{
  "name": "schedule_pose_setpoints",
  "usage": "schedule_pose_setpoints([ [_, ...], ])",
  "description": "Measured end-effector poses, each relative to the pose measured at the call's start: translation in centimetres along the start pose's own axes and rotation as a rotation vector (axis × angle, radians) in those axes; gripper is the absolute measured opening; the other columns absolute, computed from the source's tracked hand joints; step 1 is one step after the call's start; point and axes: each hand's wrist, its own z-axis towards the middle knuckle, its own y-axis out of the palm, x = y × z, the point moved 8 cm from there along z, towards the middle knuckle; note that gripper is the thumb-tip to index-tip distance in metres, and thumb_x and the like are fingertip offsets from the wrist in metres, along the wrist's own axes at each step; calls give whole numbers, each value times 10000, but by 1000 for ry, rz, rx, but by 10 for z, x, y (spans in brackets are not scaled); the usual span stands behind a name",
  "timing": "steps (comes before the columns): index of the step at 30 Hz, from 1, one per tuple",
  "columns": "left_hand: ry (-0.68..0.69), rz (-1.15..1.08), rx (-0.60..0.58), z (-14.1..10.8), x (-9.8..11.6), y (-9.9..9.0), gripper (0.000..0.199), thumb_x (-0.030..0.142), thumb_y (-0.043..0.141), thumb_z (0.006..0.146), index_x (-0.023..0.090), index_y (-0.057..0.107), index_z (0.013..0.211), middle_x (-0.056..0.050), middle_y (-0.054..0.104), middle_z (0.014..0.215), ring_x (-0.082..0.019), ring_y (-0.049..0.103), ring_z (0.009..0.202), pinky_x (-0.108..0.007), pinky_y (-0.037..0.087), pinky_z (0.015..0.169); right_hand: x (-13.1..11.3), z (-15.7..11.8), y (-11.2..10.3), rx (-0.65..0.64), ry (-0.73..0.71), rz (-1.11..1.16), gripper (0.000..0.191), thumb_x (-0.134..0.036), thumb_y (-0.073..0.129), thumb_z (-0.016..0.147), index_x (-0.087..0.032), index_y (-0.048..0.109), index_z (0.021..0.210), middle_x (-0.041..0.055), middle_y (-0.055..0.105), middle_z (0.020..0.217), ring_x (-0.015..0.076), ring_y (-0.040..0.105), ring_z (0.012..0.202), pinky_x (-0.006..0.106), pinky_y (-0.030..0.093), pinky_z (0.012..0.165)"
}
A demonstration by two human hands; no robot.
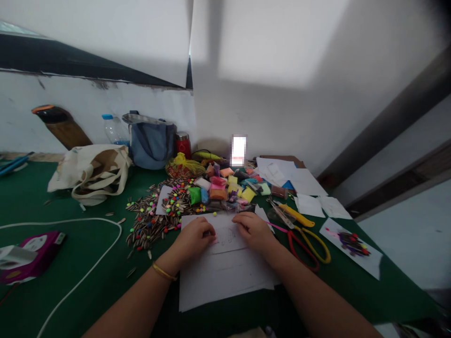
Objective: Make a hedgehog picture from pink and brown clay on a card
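White paper sheets (225, 281) lie in front of me on the green table, with a faint pencil drawing (227, 236) on the upper one. My left hand (197, 237) rests at the drawing's left side, its fingers curled together over a small pink bit; what they hold is too small to make out. On the right side of the drawing, my right hand (252, 230) touches the paper with its fingers bent, and whether anything is between them is hidden. Behind the paper are colourful clay packets (218, 188). Striped seeds mixed with coloured balls (155, 225) are heaped at the left.
Red-handled scissors (299, 251), yellow-handled scissors (322, 246) and a yellow cutter (298, 215) lie right of the paper. Beyond them is a decorated card (352, 244). A white cable (91, 272), purple power strip (38, 253), canvas bag (95, 169) and blue bag (151, 143) occupy the left.
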Motion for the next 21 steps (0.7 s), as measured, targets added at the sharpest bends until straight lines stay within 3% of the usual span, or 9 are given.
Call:
schedule_pose_setpoints([
  [3, -7, -46, 30, 1, -1, -4, 106, 227, 606, 798, 184, 703, 804, -48, 608, 860, -178, 574, 805, -287, 429, 732, 1, 0, -18, 139, -33, -75, 291, -137, 487, 854, -220, 677, 1058, 80, 654, 1079, 224, 573, 1075, 371, 459, 969],
  [6, 2, -75, 90, 1, -2, -8, 130, 217, 566, 827, 177, 687, 799, -52, 621, 845, -182, 575, 823, -295, 434, 743, 12, 1, -32, 219, 56, -236, 384, -193, 544, 838, -205, 607, 1217, 119, 588, 1197, 290, 513, 1138, 448, 400, 1011],
  [9, 22, -93, 164, 1, -3, -12, 127, 221, 559, 837, 176, 674, 808, -50, 624, 849, -182, 575, 833, -304, 442, 753, 26, 1, -34, 200, 136, -371, 486, -232, 611, 799, -197, 559, 1280, 142, 530, 1298, 345, 451, 1195, 514, 341, 1028],
  [13, 52, -109, 246, -1, -6, -15, 113, 235, 566, 842, 184, 665, 822, -38, 605, 852, -172, 572, 806, -295, 457, 717, 34, 2, -31, 167, 162, -446, 365, -209, 625, 795, -216, 623, 1160, 122, 553, 1294, 344, 436, 1221, 525, 320, 1017],
  [16, 90, -131, 299, -3, -4, -18, 111, 232, 564, 851, 191, 660, 812, -33, 599, 853, -165, 576, 808, -287, 472, 709, 25, 4, -33, 197, 108, -394, 317, -210, 613, 806, -210, 620, 1123, 112, 594, 1242, 316, 472, 1197, 497, 332, 1022],
  [21, 186, -242, 389, -9, 7, -23, 118, 236, 564, 872, 195, 664, 918, -56, 648, 951, -171, 609, 903, -300, 520, 778, -6, 3, -25, 208, -70, -104, 230, -205, 568, 819, -209, 580, 1049, 97, 647, 1100, 248, 582, 1048, 396, 452, 928],
])
